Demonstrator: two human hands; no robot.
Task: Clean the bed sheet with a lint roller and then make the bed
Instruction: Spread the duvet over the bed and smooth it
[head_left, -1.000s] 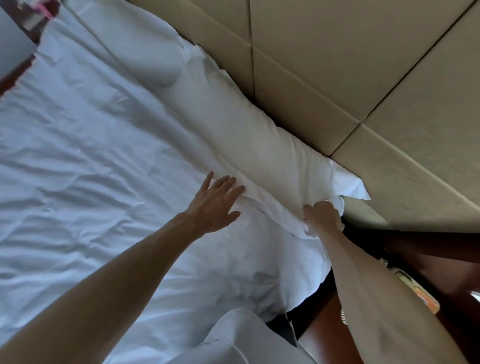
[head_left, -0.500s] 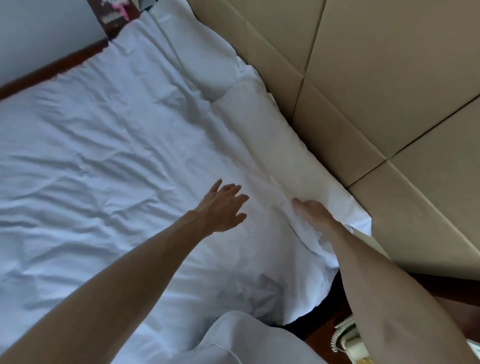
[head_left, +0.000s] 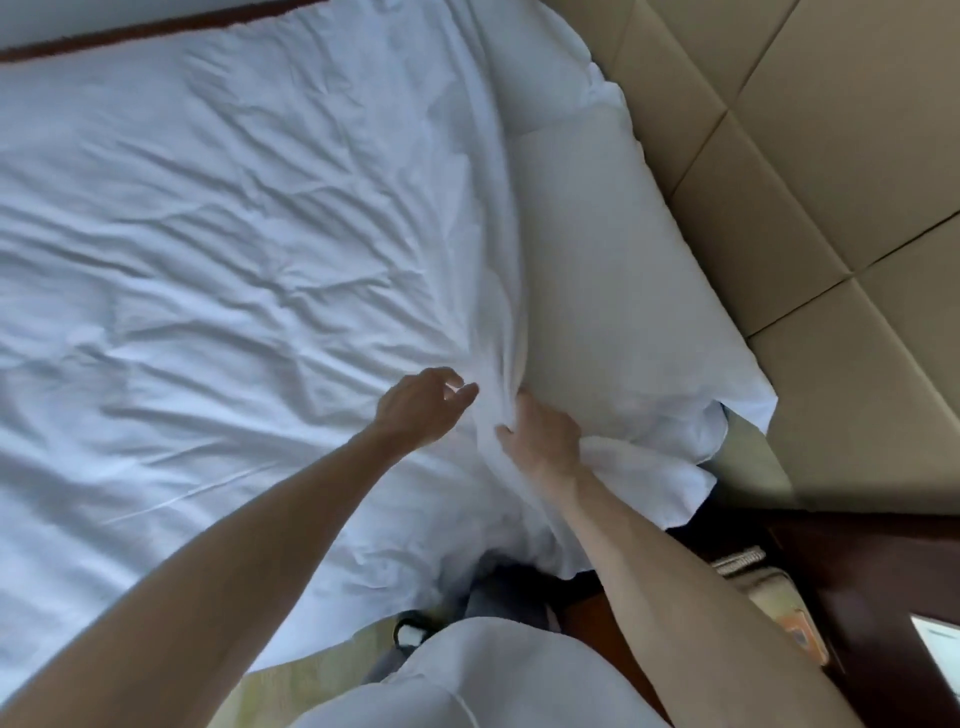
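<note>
A wrinkled white bed sheet covers the bed across the left and middle of the view. Two white pillows lie along the headboard side: the near pillow and a far pillow. My right hand grips a bunched fold of the sheet at the near pillow's edge. My left hand hovers just left of it over the sheet, fingers loosely curled and holding nothing. No lint roller is in view.
A beige padded headboard runs along the right. A dark wooden nightstand with a telephone stands at the lower right. My white shirt fills the bottom centre. A dark wood strip borders the bed's far side.
My right hand moved left along the pillow edge and now bunches the sheet. My left hand drew closer to it and its fingers curled. The view swung left and down.
</note>
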